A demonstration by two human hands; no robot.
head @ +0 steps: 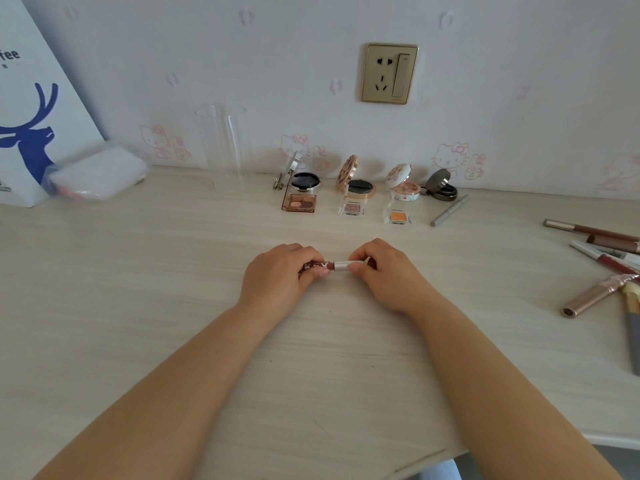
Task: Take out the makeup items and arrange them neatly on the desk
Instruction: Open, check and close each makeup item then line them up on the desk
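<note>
A lip gloss tube [334, 265] lies crosswise between the two hands, just above the middle of the pale wood-grain surface [138, 289]. The left hand [277, 275] grips its dark red end with curled fingers; the right hand [384, 271] pinches the silver cap end. White letters run along the red part, partly hidden by fingers; they read roughly "KFV", not surely.

Far from the hands, by the wall, stand four open compacts [349, 183] in a row, with three small eyeshadow pans [299, 202] just in front of them and a grey pencil [449, 211] to their right. At the right edge lies a loose heap of lip gloss tubes and sticks [602, 258]. At the far left a white paper bag [31, 109] shows a blue deer and the letters "fee".
</note>
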